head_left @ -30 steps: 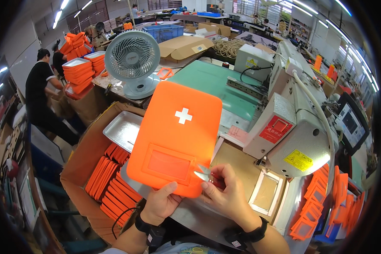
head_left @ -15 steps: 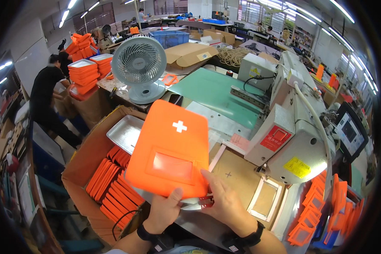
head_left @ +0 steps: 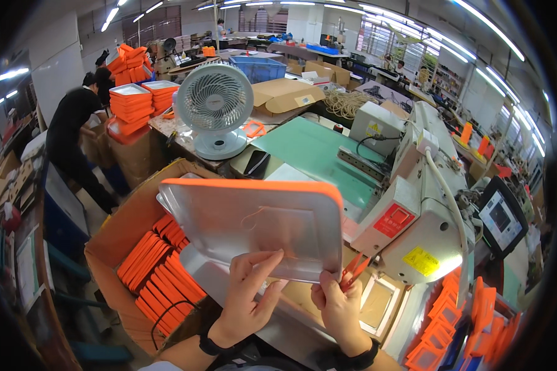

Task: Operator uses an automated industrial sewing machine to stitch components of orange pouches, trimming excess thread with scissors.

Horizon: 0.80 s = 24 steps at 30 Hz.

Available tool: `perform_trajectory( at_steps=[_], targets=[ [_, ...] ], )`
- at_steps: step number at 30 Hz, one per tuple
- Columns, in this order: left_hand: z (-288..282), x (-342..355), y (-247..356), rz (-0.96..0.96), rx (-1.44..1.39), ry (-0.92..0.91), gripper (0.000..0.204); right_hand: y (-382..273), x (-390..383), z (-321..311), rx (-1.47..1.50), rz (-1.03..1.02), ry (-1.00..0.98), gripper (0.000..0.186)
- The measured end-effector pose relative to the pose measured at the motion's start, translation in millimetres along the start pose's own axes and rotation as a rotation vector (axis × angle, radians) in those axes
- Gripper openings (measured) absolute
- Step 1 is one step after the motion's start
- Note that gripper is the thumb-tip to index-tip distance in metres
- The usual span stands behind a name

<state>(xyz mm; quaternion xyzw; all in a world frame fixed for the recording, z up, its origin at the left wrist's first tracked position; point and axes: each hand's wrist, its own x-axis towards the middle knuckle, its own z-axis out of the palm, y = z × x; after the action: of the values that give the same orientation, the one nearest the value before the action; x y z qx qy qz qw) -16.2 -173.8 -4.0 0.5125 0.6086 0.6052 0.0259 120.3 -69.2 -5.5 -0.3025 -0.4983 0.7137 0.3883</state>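
Silver-lined orange shell: hold steady above near worktop, gripped at near right corner by right hand alongside red snips, and lift loose thread gently with half-open left hand, unclear whether pinching it.

Bright ceiling tubes; dark, warped rim.

On my feed I see a round pale-grey plastic fan at eleven o'clock, a blue plastic crate just before twelve, coiled tan rope at one, a lit black-framed screen near three, and a black-clad person bending between nine and ten.
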Motion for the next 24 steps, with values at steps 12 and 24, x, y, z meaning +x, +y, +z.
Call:
perform_trajectory(
  at_steps=[12,24],
  targets=[
    [-5.1,3.7,6.1,0.141,0.423,-0.004,0.035,9.5,0.0,0.2,0.237,0.273,-0.078,0.012],
    [11.9,-5.3,-7.0,-0.178,-0.714,0.047,0.064,1.0,-10.4,12.4,-0.12,-0.108,0.032,0.026]
  ],
)
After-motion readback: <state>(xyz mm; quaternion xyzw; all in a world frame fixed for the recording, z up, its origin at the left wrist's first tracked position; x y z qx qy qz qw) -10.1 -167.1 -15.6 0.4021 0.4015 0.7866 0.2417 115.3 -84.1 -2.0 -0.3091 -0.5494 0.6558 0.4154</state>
